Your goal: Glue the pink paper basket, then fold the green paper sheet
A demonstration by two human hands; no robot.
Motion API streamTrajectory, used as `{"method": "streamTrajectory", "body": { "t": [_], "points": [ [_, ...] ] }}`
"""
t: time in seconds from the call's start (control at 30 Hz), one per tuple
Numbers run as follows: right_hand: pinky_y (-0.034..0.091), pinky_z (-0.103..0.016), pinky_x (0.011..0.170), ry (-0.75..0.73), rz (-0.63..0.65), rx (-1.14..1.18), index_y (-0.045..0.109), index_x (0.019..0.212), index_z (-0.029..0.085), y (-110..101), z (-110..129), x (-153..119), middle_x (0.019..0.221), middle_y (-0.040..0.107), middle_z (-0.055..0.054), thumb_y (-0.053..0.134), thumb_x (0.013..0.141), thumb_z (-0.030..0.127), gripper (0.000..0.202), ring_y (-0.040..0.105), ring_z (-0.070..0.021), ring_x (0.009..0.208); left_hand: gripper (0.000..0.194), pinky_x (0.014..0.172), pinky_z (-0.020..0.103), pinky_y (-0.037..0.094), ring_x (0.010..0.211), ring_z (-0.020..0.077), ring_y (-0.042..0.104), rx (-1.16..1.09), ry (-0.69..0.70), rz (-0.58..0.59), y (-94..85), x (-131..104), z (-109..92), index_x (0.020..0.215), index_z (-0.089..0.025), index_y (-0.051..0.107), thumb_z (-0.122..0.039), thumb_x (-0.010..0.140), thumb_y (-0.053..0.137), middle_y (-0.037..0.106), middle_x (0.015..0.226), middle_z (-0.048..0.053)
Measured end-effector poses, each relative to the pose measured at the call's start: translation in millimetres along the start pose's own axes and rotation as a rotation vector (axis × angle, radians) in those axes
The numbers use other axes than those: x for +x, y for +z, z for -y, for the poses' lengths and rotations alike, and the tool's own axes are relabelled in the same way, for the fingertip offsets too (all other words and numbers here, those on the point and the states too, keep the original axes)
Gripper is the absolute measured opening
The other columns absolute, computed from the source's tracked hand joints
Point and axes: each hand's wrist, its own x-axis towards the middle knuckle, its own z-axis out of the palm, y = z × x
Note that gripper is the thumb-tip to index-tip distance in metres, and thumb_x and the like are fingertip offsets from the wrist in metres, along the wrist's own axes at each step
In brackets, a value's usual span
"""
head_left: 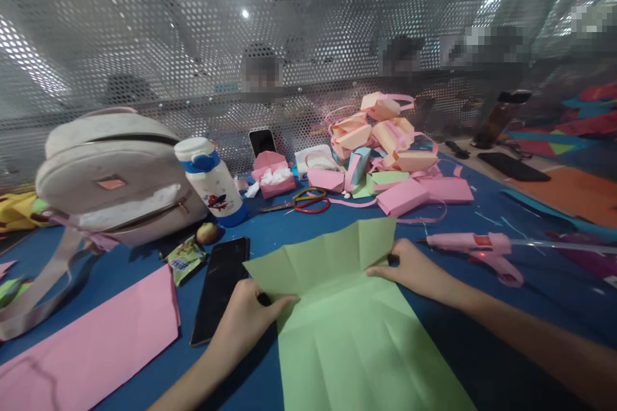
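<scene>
A sheet of green paper [351,340], marked with several lengthwise creases, lies before me with its far end bent upward along a crosswise fold. My left hand [253,311] grips its left edge near that fold, thumb on top and fingers tucked behind. On the opposite edge, my right hand [409,270] pinches the paper the same way. Just left of my left hand is a black phone [220,289] lying flat. A pink glue gun [482,247] rests on the blue table to the right of my right hand.
Folded paper baskets [385,135] are piled at the back. Scissors [308,200] lie before a pink tissue box [276,183]. A white bottle [212,186] stands beside a pale backpack [118,173]. Pink paper [106,340] covers the front left. A perforated metal screen [308,32] closes the back.
</scene>
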Motion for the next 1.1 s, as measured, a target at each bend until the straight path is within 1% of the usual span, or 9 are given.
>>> {"method": "streamTrajectory", "body": {
  "t": [0.1, 0.3, 0.43, 0.57, 0.77, 0.87, 0.97, 1.03, 1.1],
  "points": [
    [0.055, -0.041, 0.083, -0.038, -0.019, -0.116, 0.079, 0.090, 0.018, -1.3, -4.2, -0.5, 0.099, 0.078, -0.010, 0.070, 0.077, 0.034, 0.023, 0.071, -0.0313, 0.093, 0.020, 0.073, 0.036, 0.056, 0.083, 0.0297, 0.071, 0.030, 0.021, 0.012, -2.0, 0.7, 2.1, 0.088, -0.020, 0.078, -0.034, 0.075, 0.074, 0.078, 0.093, 0.006],
    [0.054, -0.041, 0.088, -0.172, 0.004, -0.154, 0.078, 0.096, 0.020, -1.0, -5.0, 0.7, 0.105, 0.075, -0.009, 0.067, 0.080, 0.026, 0.020, 0.069, -0.0270, 0.098, 0.020, 0.072, 0.030, 0.050, 0.068, 0.0202, 0.062, 0.146, 0.180, 0.097, -10.8, 5.2, 2.4, 0.062, -0.021, 0.068, -0.029, 0.079, 0.063, 0.067, 0.068, 0.003],
    [0.050, -0.043, 0.097, -0.197, 0.030, -0.184, 0.077, 0.099, 0.022, -1.6, -4.3, -0.5, 0.107, 0.074, -0.008, 0.066, 0.082, 0.026, 0.020, 0.066, -0.0277, 0.106, 0.019, 0.085, 0.033, 0.051, 0.091, 0.0240, 0.063, 0.211, 0.299, 0.182, -15.1, 3.7, 8.1, 0.090, -0.021, 0.072, -0.029, 0.087, 0.055, 0.071, 0.093, 0.006],
    [0.050, -0.040, 0.095, -0.244, 0.057, -0.191, 0.075, 0.104, 0.021, -1.5, -4.7, -2.2, 0.109, 0.072, -0.009, 0.059, 0.091, 0.034, 0.024, 0.064, -0.0257, 0.105, 0.031, 0.095, 0.039, 0.048, 0.104, 0.0249, 0.060, 0.357, 0.471, 0.222, -16.5, 0.8, 15.1, 0.119, -0.019, 0.063, -0.020, 0.094, 0.044, 0.066, 0.113, 0.011],
    [0.046, -0.035, 0.091, -0.490, 0.288, -0.248, 0.073, 0.117, 0.026, -8.0, -1.4, 3.4, 0.110, 0.069, -0.008, 0.055, 0.098, 0.038, 0.029, 0.061, -0.0213, 0.102, 0.054, 0.107, 0.043, 0.038, 0.133, 0.0270, 0.046, 0.576, 0.699, 0.439, -18.5, 0.9, 5.7, 0.149, -0.035, 0.039, -0.014, 0.100, 0.043, 0.045, 0.151, 0.008],
    [0.047, -0.033, 0.091, -0.519, 0.321, -0.365, 0.070, 0.121, 0.030, -16.4, 4.1, 2.3, 0.116, 0.068, -0.006, 0.052, 0.100, 0.027, 0.028, 0.060, -0.0195, 0.106, 0.062, 0.117, 0.047, 0.025, 0.146, 0.0245, 0.031, 0.704, 0.795, 0.493, -17.1, -3.3, 0.6, 0.154, -0.035, 0.028, -0.007, 0.100, 0.037, 0.032, 0.160, 0.005],
    [0.046, -0.036, 0.098, -0.519, 0.345, -0.585, 0.062, 0.131, 0.035, -23.3, 15.4, -7.9, 0.132, 0.063, -0.003, 0.040, 0.094, 0.003, 0.054, 0.055, -0.0198, 0.120, 0.066, 0.120, 0.050, 0.018, 0.149, 0.0248, 0.023, 0.797, 0.846, 0.520, -14.0, -10.0, -1.6, 0.154, -0.031, 0.027, -0.002, 0.096, 0.039, 0.024, 0.162, 0.008],
    [0.043, -0.040, 0.105, -0.502, 0.283, -0.717, 0.058, 0.136, 0.034, -20.4, 23.7, -18.6, 0.142, 0.057, -0.002, 0.039, 0.085, -0.005, 0.067, 0.050, -0.0214, 0.129, 0.071, 0.120, 0.053, 0.018, 0.149, 0.0267, 0.021, 0.825, 0.840, 0.517, -11.0, -14.9, -3.7, 0.154, -0.027, 0.027, 0.001, 0.091, 0.042, 0.020, 0.162, 0.011],
    [0.040, -0.043, 0.109, -0.499, 0.214, -0.789, 0.056, 0.139, 0.028, -8.2, 30.3, -29.6, 0.147, 0.052, -0.005, 0.044, 0.083, -0.003, 0.066, 0.047, -0.0238, 0.134, 0.074, 0.120, 0.053, 0.018, 0.149, 0.0273, 0.022, 0.845, 0.827, 0.503, -7.0, -20.2, -7.7, 0.154, -0.023, 0.029, 0.001, 0.086, 0.044, 0.019, 0.162, 0.012]
  ]
}}
